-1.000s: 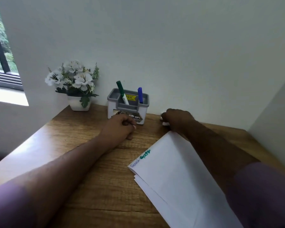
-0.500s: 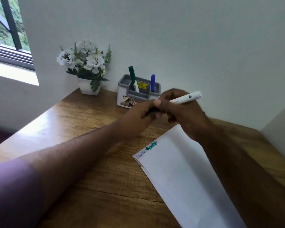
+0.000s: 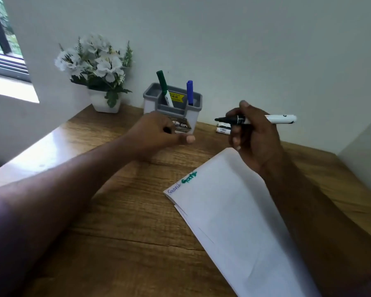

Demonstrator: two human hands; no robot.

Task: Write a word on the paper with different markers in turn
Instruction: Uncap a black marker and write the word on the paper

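My right hand [image 3: 254, 138] grips a white marker with a black tip [image 3: 281, 118], uncapped and pointing left, above the far corner of the white paper [image 3: 240, 221]. My left hand [image 3: 156, 133] is curled round a small black thing, likely the marker's cap [image 3: 167, 130], in front of the grey marker holder [image 3: 193, 97]. A green marker [image 3: 162, 82] and a blue marker [image 3: 190, 91] stand in the holder. Near the paper's left corner a word is written in thin blue and again in thick green [image 3: 189, 177].
A white pot of white flowers [image 3: 99, 67] stands at the back left of the wooden desk [image 3: 126, 232]. A small white object [image 3: 223, 128] lies by the wall behind my right hand. A window [image 3: 0, 39] is at the far left.
The right hand picked up the white marker from beside the wall. Both hands met at it, then drew apart: the black tip is bare now and the left hand has moved left.
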